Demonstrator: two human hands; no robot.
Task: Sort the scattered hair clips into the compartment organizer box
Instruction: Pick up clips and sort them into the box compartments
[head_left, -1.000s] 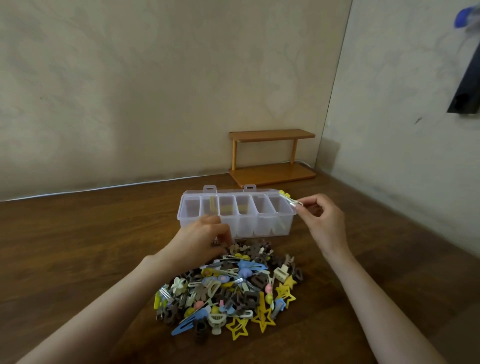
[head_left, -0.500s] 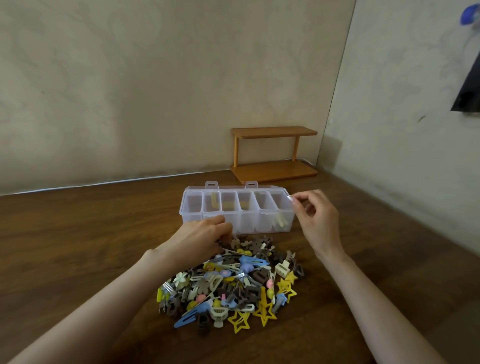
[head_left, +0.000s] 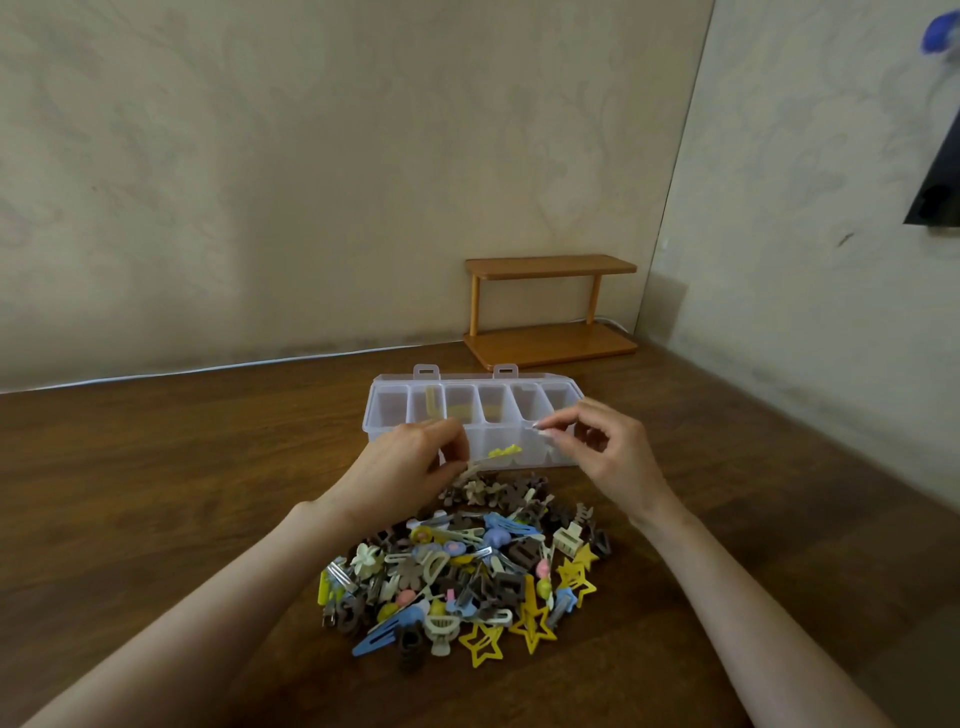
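So the clear organizer box (head_left: 415, 415) sits open on the dark wooden table (head_left: 156, 493), with its row of compartments facing the camera and two little latch tabs poking up at the back edge. Right in front of it, closer to the person, is the big pile of hair clips (head_left: 467, 566): brown claw clips, blue snap clips, yellow star ones along the near right edge, a few cream ones mixed in.

Both hands are up between the pile and the box. The left hand (head_left: 410, 470) is curled over the far end of the pile, fingers pinched on a thin clip with a yellow decoration (head_left: 503, 452) that sticks out to the right, just in front of the box's front wall. The right hand (head_left: 605, 449) hovers at the box's right front corner, thumb and forefinger nearly closed on each other. There's a tiny pale glint at the fingertips, but I honestly can't tell if it's holding something or if that's just fingernails.

Inside the box, one tan clip (head_left: 432, 401) leans upright in the second compartment from the left, and there's something yellowish low in the next one over.

A small two-tier wooden shelf (head_left: 550, 312) stands in the corner behind it all, well apart from the action.
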